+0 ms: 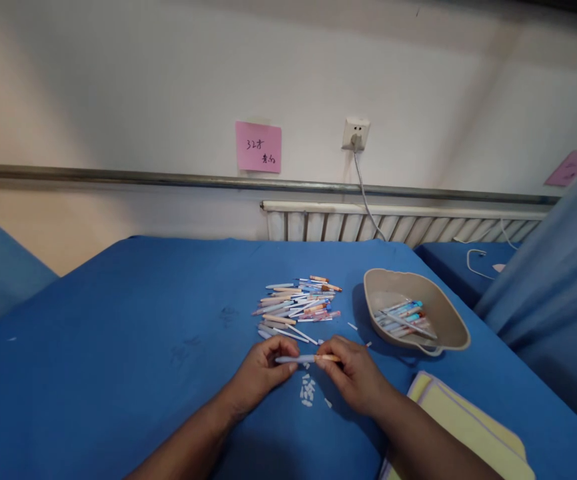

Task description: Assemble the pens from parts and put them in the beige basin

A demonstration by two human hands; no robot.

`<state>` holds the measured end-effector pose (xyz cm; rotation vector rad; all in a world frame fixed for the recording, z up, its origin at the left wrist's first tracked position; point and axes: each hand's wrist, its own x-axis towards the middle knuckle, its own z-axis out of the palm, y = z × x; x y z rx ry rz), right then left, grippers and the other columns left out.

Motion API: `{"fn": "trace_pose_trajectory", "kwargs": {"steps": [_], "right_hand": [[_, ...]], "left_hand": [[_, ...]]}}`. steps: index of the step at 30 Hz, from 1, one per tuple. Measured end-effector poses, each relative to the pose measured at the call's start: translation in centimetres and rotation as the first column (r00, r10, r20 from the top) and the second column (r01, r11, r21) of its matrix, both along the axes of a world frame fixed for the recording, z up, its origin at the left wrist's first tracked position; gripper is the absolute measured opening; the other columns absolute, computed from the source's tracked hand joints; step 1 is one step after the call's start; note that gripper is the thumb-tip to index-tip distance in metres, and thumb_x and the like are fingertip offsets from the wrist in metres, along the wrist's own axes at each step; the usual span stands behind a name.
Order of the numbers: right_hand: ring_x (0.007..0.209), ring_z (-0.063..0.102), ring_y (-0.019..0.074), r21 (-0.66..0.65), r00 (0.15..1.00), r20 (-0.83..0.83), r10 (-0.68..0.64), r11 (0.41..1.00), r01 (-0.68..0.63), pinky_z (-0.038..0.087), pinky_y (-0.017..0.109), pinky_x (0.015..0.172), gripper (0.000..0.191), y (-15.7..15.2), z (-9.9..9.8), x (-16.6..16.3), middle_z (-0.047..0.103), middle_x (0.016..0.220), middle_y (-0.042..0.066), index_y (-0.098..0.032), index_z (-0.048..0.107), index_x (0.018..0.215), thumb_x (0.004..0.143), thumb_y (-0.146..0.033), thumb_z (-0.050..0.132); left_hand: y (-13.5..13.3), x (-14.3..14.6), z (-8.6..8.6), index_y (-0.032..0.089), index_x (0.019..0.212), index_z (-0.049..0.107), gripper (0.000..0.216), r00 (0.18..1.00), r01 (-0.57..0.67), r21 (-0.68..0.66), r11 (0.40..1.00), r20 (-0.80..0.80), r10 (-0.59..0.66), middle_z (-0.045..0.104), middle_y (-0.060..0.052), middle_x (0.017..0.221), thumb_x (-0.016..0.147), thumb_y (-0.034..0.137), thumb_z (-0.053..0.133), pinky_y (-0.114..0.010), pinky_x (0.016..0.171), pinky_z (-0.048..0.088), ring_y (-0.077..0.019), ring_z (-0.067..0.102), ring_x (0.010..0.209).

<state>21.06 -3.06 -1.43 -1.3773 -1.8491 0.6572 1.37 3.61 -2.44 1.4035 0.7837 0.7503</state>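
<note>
Between both hands a pen [302,359] lies level, pale grey-blue on the left part and orange on the right. My left hand [268,367] pinches its pale end between thumb and fingers. The orange end sits in the closed fingers of my right hand [351,373]. Just beyond the hands spreads a loose pile of pen parts [293,307]: barrels, thin white refills and coloured pieces. Below the held pen lie several small white pieces [307,392] on the blue cloth, too small to name.
A beige plastic basin [453,327] holding several pens [403,319] stands at the right. Nearer me lies a folded yellow cloth [468,420] with a purple edge. Behind the blue-covered table [118,333] are a radiator [328,223] and a metal rail [183,179]. A blue curtain [558,300] hangs at right.
</note>
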Motion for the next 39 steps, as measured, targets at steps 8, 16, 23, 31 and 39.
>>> {"fn": "trace_pose_trajectory", "kwargs": {"steps": [8,16,23,31,39], "right_hand": [[0.071,0.055,0.0127,0.029,1.0,0.002,0.024,0.999,-0.024,0.038,0.024,0.065,0.009,-0.1,-0.1,-0.1,0.059,0.077,0.0,-0.02,0.058,0.086,0.088,-0.023,0.05],[0.07,0.055,0.0125,-0.023,0.995,-0.099,-0.03,0.999,0.028,0.038,0.023,0.064,0.006,-0.2,-0.2,-0.4,0.061,0.077,-0.001,-0.02,0.058,0.088,0.084,-0.023,0.055],[0.058,0.049,0.0098,-0.113,0.933,-0.34,-0.115,0.99,0.081,0.037,0.02,0.055,0.01,0.2,-0.8,-0.9,0.056,0.066,-0.003,-0.018,0.06,0.082,0.079,-0.027,0.061],[0.061,0.05,0.0101,-0.076,0.959,-0.277,-0.063,0.996,0.043,0.037,0.021,0.058,0.008,-0.1,-0.4,-1.1,0.058,0.066,-0.003,-0.018,0.062,0.079,0.077,-0.025,0.063],[0.043,0.045,0.0083,-0.17,0.836,-0.502,-0.222,0.973,0.157,0.036,0.02,0.045,0.033,0.9,0.4,1.9,0.051,0.055,-0.005,-0.017,0.057,0.08,0.088,-0.046,0.043]], "left_hand": [[-0.1,0.1,-0.1,0.013,0.07,0.06,0.032,0.985,0.067,-0.108,0.992,-0.15,-0.082,0.058,0.002,0.058,0.074,0.044,0.065,-0.02,0.046,0.038,-0.0085,0.049,0.046],[-0.2,-0.1,0.1,0.016,0.082,0.064,0.024,0.997,0.043,-0.011,0.999,-0.071,-0.044,0.061,0.001,0.077,0.066,0.03,0.075,-0.024,0.07,0.042,-0.0132,0.055,0.073],[0.0,-0.3,-0.2,0.017,0.087,0.066,0.027,0.996,0.067,-0.101,0.993,-0.047,-0.072,0.064,0.0,0.078,0.065,0.029,0.077,-0.023,0.068,0.042,-0.0133,0.055,0.073],[-0.3,-0.1,0.2,0.016,0.085,0.069,0.019,0.984,0.161,-0.076,0.984,-0.07,-0.166,0.063,0.0,0.074,0.072,0.03,0.072,-0.021,0.065,0.04,-0.0118,0.053,0.068],[0.6,-0.2,0.0,0.016,0.083,0.062,0.022,0.998,0.025,-0.134,0.991,-0.061,-0.033,0.06,0.0,0.07,0.081,0.039,0.061,-0.021,0.057,0.04,-0.0103,0.051,0.058]]}}
